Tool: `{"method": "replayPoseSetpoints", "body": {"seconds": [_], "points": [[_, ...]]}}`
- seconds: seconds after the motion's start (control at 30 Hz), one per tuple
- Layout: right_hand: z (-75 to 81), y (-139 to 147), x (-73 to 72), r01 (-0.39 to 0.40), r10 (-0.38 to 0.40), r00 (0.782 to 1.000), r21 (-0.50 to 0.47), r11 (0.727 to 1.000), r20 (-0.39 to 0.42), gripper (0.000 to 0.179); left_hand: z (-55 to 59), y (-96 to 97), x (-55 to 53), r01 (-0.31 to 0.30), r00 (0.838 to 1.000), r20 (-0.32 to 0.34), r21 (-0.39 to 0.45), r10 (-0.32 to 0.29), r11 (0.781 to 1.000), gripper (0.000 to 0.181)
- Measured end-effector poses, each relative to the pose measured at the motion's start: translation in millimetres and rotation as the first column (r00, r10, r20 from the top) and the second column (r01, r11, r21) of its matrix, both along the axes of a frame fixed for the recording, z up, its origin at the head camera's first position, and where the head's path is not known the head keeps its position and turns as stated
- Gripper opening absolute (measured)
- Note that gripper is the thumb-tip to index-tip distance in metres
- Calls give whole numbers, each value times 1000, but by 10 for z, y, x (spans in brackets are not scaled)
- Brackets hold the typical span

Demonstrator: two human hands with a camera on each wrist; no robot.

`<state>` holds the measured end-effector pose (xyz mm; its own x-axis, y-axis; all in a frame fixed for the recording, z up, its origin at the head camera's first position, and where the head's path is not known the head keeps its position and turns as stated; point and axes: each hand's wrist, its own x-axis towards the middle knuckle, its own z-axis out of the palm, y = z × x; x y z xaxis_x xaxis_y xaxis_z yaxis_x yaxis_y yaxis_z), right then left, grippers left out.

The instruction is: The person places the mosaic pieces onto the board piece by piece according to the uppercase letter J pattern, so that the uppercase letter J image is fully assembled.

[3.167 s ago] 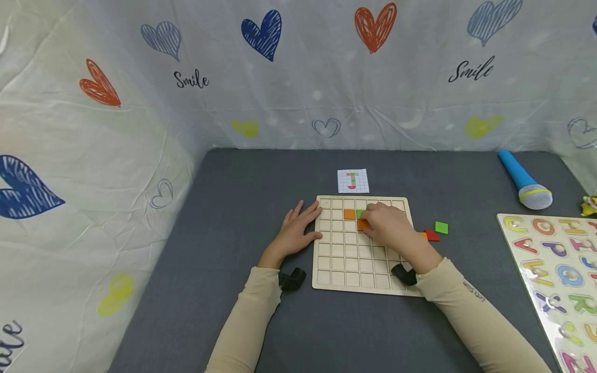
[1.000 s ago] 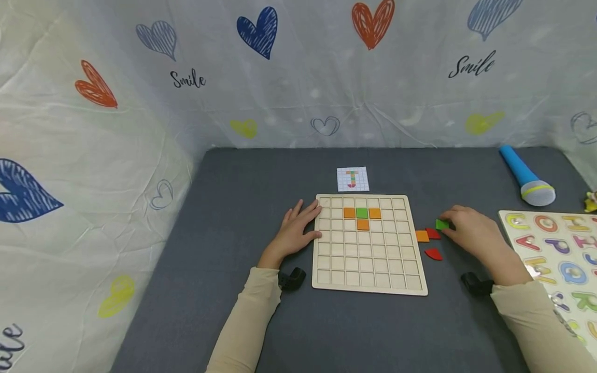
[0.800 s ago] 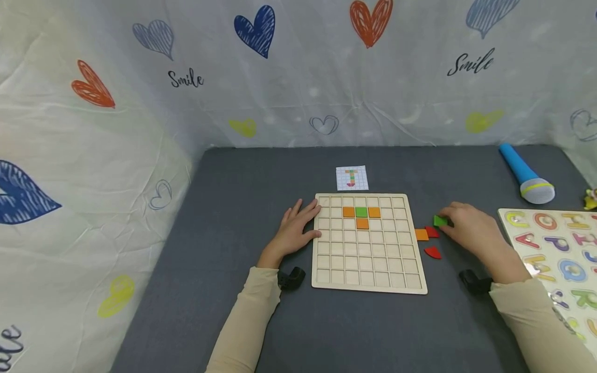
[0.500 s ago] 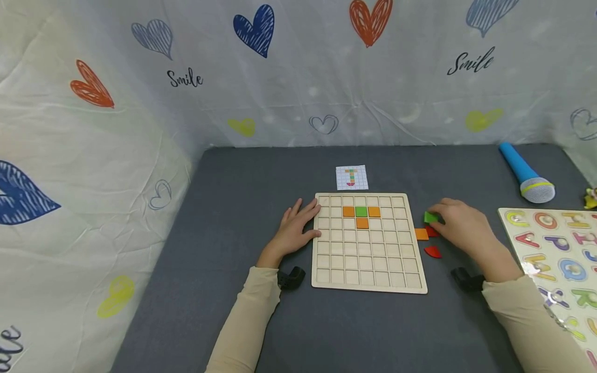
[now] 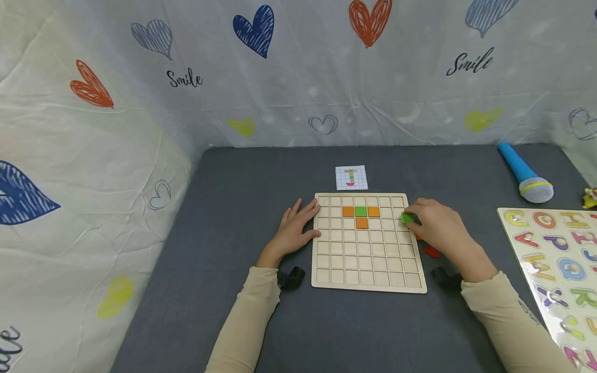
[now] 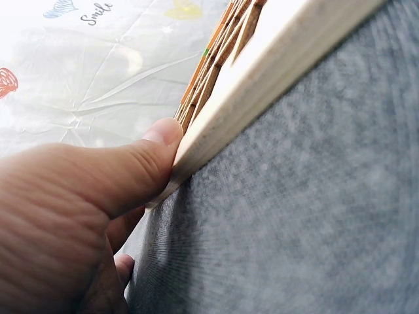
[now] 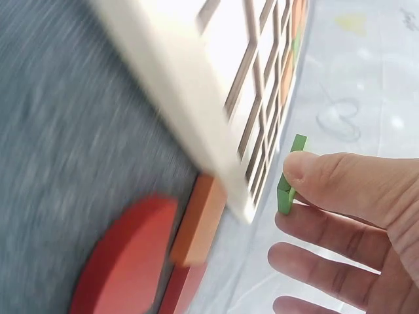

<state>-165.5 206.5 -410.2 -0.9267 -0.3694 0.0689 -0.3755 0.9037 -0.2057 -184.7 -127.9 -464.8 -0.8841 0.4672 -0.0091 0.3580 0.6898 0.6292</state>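
Right hand: the right hand (image 5: 440, 228) comes in from the lower right, back of the hand upward, over the right edge of the gridded board (image 5: 342, 261)
Right grip: thumb and index finger pinch the green tile (image 5: 406, 218); the other fingers extend loosely, apart from it
Green tile: held in the air at the board's right edge, overlapping it in the head view
Left hand: the left hand (image 5: 293, 234) rests at the board's left edge, fingers spread and fairly straight, thumb apart from them, gripping no piece
On the board: two orange squares flank a green square (image 5: 360, 211), with another orange square (image 5: 361, 223) just below the green
Hidden: from the head, the right hand covers most of the loose orange piece (image 7: 198, 219); in the left wrist view the thumb blocks much of the other fingers
Cut off: the letter board (image 5: 529, 259) runs out of frame at the right, as does a small yellow object (image 5: 590, 198) too small to identify
Right wrist view only: two red pieces (image 7: 124, 258) by the orange one, where the head shows one; also a gap between green tile and board
Left wrist view only: the thumb tip touching the board's side
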Motion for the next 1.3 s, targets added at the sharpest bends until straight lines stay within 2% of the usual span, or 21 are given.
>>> {"method": "replayPoseSetpoints", "body": {"seconds": [0.37,0.7,0.83,1.07,1.3], "points": [[-26,-297,-12,-79,79,996,-12,997,-28,23,2,-3,-4,-2,1000,5,-10,2,1000,68],[-62,-507,2,-149,148,988,-25,989,-39,23,-13,-7,-4,1,1000,-12,-10,-1,1000,68],[-63,-589,29,-156,155,987,-27,987,-28,22,-2,-8,-2,3,1000,-13,-5,-3,1000,68],[-54,-696,53,-164,164,986,26,986,12,22,4,-7,1,6,1000,-5,-5,-6,1000,68],[-63,-747,81,-175,175,985,7,985,6,26,9,-10,6,7,1000,1,7,-7,1000,68]]}}
